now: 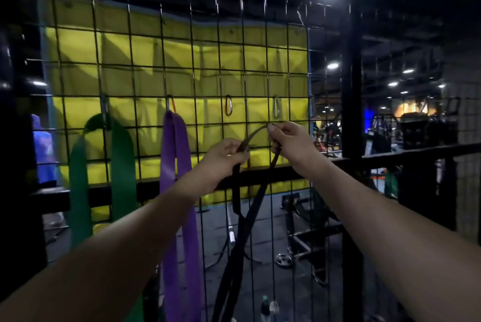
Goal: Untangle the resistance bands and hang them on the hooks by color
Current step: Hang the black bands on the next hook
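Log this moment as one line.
both hands grip black rubber band | left hand | right hand | green, purple bands hung

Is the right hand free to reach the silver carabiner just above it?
Probably yes: the right hand sits just below the silver carabiner with nothing between them, though its fingers already pinch the black band.
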The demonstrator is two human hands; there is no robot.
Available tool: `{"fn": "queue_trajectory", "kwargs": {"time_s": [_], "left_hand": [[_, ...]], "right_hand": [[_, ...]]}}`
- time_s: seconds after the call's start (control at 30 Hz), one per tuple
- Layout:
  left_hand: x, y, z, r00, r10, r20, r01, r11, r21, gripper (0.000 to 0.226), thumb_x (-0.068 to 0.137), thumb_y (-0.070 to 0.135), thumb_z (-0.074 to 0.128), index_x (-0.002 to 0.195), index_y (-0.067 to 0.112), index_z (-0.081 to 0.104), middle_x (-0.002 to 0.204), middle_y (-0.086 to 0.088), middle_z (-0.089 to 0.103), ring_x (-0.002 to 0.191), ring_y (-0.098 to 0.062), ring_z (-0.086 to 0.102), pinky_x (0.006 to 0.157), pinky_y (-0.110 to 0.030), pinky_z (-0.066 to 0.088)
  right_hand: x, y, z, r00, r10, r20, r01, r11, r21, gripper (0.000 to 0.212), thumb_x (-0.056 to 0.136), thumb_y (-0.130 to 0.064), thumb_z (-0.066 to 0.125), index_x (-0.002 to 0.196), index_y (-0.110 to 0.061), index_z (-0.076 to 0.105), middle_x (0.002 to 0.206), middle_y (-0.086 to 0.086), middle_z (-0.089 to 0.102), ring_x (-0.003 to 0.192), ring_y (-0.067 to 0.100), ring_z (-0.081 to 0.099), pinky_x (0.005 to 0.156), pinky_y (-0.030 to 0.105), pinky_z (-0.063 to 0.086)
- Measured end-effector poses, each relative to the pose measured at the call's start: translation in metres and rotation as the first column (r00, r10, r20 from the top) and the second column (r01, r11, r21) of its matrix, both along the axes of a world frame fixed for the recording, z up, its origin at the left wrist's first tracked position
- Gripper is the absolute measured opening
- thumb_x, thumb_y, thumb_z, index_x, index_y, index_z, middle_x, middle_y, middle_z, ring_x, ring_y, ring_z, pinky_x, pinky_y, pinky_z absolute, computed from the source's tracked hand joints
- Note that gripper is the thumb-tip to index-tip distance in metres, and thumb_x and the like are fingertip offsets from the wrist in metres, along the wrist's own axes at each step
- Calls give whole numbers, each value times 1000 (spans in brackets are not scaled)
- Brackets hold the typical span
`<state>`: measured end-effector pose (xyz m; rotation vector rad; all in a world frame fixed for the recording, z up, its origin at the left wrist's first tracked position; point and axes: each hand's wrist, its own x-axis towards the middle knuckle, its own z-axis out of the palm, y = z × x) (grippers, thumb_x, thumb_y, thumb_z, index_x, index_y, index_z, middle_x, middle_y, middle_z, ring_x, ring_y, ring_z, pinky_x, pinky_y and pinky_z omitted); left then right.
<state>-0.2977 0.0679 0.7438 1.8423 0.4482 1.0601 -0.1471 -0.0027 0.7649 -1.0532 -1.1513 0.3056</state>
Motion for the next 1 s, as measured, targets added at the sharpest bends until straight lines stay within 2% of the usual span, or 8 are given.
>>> {"fn": "queue_trajectory", "kwargs": {"time_s": [0.17, 0.3, 0.4, 0.53, 0.63, 0.77, 0.87, 1.0], "left_hand": [[3, 25, 44, 954, 211, 213, -241, 962, 129, 11, 89, 9, 61, 86, 17, 55, 83, -2, 58, 72, -11, 56, 53, -16, 49], [7, 47, 70, 894, 369, 253, -422, 884, 201, 13, 86, 10, 64, 81, 19, 57, 79, 0, 62, 82, -20, 64, 66, -30, 53], [10, 60, 78, 848, 471, 244, -528, 796, 297, 5, 86, 14, 65, 89, 16, 62, 79, 2, 63, 82, -18, 66, 75, -38, 54], [15, 73, 87, 836, 507, 208, -545, 729, 415, 9, 86, 14, 65, 94, 11, 65, 86, -5, 64, 78, -17, 62, 72, -32, 54], [19, 79, 89, 841, 509, 182, -528, 703, 476, 8, 87, 15, 63, 95, 13, 64, 90, -5, 65, 83, -16, 62, 74, -30, 54], [19, 90, 96, 854, 488, 180, -505, 699, 506, 6, 86, 13, 64, 92, 12, 65, 82, -1, 63, 75, -12, 60, 69, -23, 51], [18, 97, 96, 859, 483, 171, -496, 698, 517, 4, 86, 11, 65, 89, 13, 64, 76, 3, 61, 67, -7, 56, 60, -14, 46], [17, 101, 97, 865, 473, 165, -484, 703, 522, 3, 85, 12, 65, 87, 14, 64, 75, 4, 61, 70, -12, 58, 65, -24, 49]], "right_hand": [[12, 39, 29, 999, 41, 29, -40, 999, -22, 2, 90, -11, 59, 91, -10, 57, 73, 3, 56, 56, 12, 48, 56, 25, 43], [21, 66, 46, 988, 110, 104, -105, 993, -57, 9, 86, -7, 63, 94, -6, 59, 71, 5, 57, 60, 14, 51, 59, 26, 45], [21, 81, 52, 974, 174, 147, -161, 983, -93, 12, 89, -14, 62, 95, -4, 63, 78, 7, 59, 68, 15, 53, 65, 28, 44], [24, 102, 68, 953, 117, 281, -100, 992, -74, 18, 94, -21, 53, 99, -7, 63, 90, 8, 64, 83, 16, 58, 75, 27, 47], [24, 114, 81, 942, 24, 335, -8, 999, -49, 18, 94, -11, 52, 98, -1, 65, 89, 10, 65, 79, 17, 61, 68, 22, 48], [15, 127, 87, 901, -114, 419, 141, 990, -33, 16, 89, -8, 55, 87, -1, 70, 89, 17, 70, 84, 26, 66, 81, 37, 53], [10, 139, 88, 890, -136, 435, 170, 985, -40, 17, 86, -15, 62, 82, -1, 71, 86, 19, 71, 85, 31, 68, 81, 43, 55], [6, 144, 88, 908, -133, 398, 169, 984, -56, 17, 86, -16, 64, 78, -3, 71, 81, 16, 71, 79, 28, 67, 75, 38, 54]]}}
